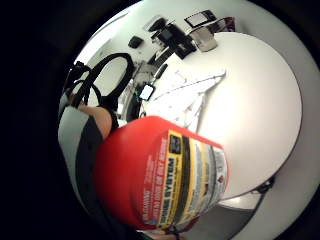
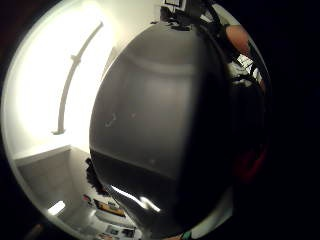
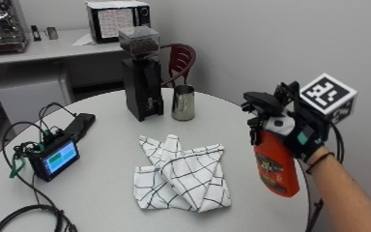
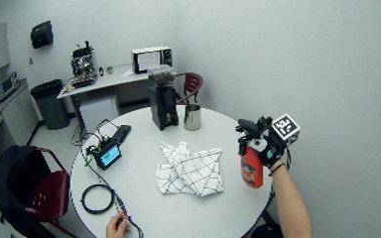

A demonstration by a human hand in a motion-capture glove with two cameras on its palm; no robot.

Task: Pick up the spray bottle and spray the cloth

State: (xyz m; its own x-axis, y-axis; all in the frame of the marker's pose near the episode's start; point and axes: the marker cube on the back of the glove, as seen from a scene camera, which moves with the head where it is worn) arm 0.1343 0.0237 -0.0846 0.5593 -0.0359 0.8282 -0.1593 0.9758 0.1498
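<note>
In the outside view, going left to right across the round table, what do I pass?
Small screen device → black grinder → metal cup → checked cloth → red spray bottle held up in the gloved right hand.

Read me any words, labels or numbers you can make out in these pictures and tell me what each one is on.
"SYSTEM": on the yellow and black label of the red spray bottle, held up by the gloved right hand. The words beside it are blurred.
The label's small print: too small to read.
The small screen on the table: lit, nothing readable.
The checked cloth: no text.
</note>
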